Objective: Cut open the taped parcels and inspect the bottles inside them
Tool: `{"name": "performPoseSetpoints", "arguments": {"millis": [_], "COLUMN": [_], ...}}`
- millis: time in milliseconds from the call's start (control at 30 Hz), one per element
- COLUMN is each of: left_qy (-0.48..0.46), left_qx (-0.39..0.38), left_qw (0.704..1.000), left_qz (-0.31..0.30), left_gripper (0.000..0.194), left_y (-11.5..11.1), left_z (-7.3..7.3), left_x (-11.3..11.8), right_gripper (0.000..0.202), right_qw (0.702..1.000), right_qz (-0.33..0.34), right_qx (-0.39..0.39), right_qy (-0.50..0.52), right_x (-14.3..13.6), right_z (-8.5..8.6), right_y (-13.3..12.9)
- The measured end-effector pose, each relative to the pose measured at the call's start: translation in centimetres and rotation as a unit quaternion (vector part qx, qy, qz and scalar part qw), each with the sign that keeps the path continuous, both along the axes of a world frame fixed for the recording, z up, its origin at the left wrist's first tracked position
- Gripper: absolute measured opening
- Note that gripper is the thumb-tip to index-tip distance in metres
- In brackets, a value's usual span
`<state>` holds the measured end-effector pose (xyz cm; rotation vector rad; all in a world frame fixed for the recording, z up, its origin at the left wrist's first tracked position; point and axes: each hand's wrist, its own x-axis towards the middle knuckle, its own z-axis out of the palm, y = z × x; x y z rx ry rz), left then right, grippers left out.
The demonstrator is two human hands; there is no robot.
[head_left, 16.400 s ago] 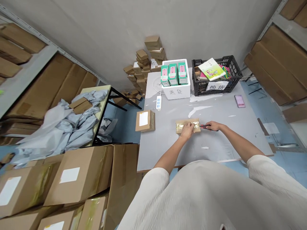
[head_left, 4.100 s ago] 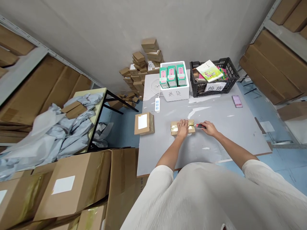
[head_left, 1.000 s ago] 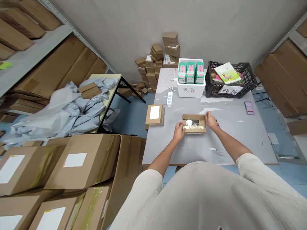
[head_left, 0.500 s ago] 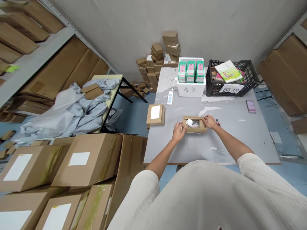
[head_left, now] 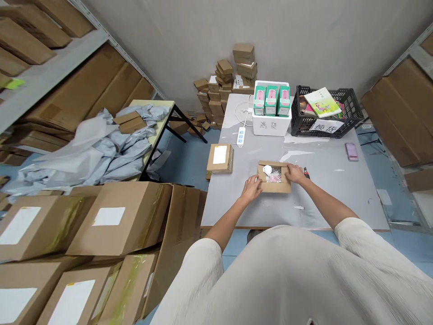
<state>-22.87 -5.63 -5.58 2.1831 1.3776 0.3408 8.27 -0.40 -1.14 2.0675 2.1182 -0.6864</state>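
1. Since the frame half a second earlier, the near flap of the small cardboard box (head_left: 276, 188) had swung down toward the person, so more of the inside showed, now with a pinkish patch in it.
2. The small cardboard box lay on the grey table (head_left: 338, 198), in front of the person and between both hands, its top open.
3. The left hand (head_left: 251, 188) was at the box's left end, fingers partly bent and touching the edge; whether they pinched the cardboard or only rested there could not be told.
4. The right hand (head_left: 295, 173) had thumb and fingers closed over the box's right edge, only slightly parted around the cardboard.
5. The red and black knife (head_left: 306, 173) lay on the table just beyond the right wrist, in neither hand.
6. As far as could be judged, the opening was done: the top was parted and the flaps stood apart. The clear-wrapped contents (head_left: 274, 176) and a white piece (head_left: 267, 170) were still inside, not yet lifted out.
7. The labelled carton (head_left: 219, 166) at the table's left edge looked closed, with neither hand near it.
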Motion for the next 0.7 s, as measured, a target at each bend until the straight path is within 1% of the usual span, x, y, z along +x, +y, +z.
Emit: {"name": "performPoseSetpoints", "arguments": {"millis": [100, 267, 467, 600, 700], "left_qy": [0.027, 0.032, 0.044, 0.058, 0.065], "left_qx": [0.016, 0.022, 0.026, 0.025, 0.027], "left_qw": [0.999, 0.999, 0.998, 0.997, 0.996], "left_qz": [-0.017, -0.013, -0.029, -0.043, -0.046], "left_gripper": [0.047, 0.051, 0.044, 0.041, 0.041], "left_y": [0.6, 0.9, 0.7, 0.9, 1.0], "left_z": [0.0, -0.1, 0.1, 0.4, 0.5], "left_x": [0.6, 1.3, 1.2, 1.2, 1.1], "right_gripper": [0.063, 0.069, 0.084, 0.078, 0.069], "right_qw": [1.0, 0.998, 0.994, 0.991, 0.993], "right_qz": [-0.009, -0.034, -0.059, -0.081, -0.095], "right_qx": [0.005, 0.016, 0.021, 0.032, 0.029], "right_qy": [-0.022, -0.058, -0.093, -0.098, -0.065], "right_x": [-0.9, -2.2, -3.7, -4.5, -4.2], "right_z": [-0.3, -1.0, -1.5, -1.6, -1.3], "right_y": [-0.4, -0.6, -0.5, -0.3, -0.1]}}
